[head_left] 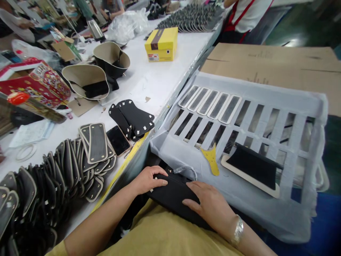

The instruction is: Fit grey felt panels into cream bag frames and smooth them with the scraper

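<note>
A black panel lies across my lap, in front of the yellow shirt. Small white tabs show at its left end, like those on the black shaped pieces on the table. My left hand is bent around that left end, thumb and forefinger on top, the other fingers partly hidden. On the right part of the panel rests my right hand, fingers stretched out and thumb apart. Just beyond, a yellow Y-shaped piece and a black curved piece with a pale border lie on the slotted grey rack.
Several pale-edged panels line the rack's far left. Left on the white table are a long row of stacked panels, a phone, open bag bodies and a yellow box. Cardboard lies behind the rack.
</note>
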The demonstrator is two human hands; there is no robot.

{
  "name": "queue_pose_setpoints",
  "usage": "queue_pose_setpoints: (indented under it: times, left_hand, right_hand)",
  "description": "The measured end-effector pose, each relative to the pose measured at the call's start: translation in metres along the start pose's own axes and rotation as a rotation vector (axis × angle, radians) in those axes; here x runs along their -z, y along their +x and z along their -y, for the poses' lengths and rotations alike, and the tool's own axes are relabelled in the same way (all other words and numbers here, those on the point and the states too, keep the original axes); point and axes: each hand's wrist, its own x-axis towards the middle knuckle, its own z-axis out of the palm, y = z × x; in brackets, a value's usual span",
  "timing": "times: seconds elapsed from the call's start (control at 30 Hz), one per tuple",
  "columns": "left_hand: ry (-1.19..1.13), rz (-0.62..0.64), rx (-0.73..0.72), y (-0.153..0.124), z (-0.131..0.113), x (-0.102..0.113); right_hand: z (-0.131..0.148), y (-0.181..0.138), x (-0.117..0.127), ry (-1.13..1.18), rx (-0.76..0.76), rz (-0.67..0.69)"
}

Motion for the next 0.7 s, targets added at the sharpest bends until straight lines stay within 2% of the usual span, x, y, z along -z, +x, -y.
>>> queue_pose_setpoints:
  times: [0.17,0.33,0.4,0.47,0.57,0.7]
  left_hand:
    - [-0.035,0.008,-0.008,0.001,0.001,0.000]
    - [-0.041,-0.034,-0.005,0.000,0.004,-0.003]
    - [-0.027,-0.004,-0.003,0.000,0.002,-0.001]
    - [-0.001,0.055,0.011,-0.002,-0.002,0.003]
    - [0.121,0.109,0.022,-0.007,-0.011,0.008]
    - [0.439,0.051,-0.067,-0.004,-0.024,-0.001]
  right_hand:
    - [0.009,0.026,0.005,0.028,0.011,0.114]
    - [0.015,0.030,0.002,-0.020,-0.006,0.097]
    - [0.014,0.029,0.002,-0.006,-0.016,0.086]
    - [0.005,0.024,0.007,0.076,0.000,0.109]
    - [-0.023,0.005,0.021,0.320,-0.012,0.151]
    - [-0.060,-0.044,0.033,0.662,-0.195,0.067]
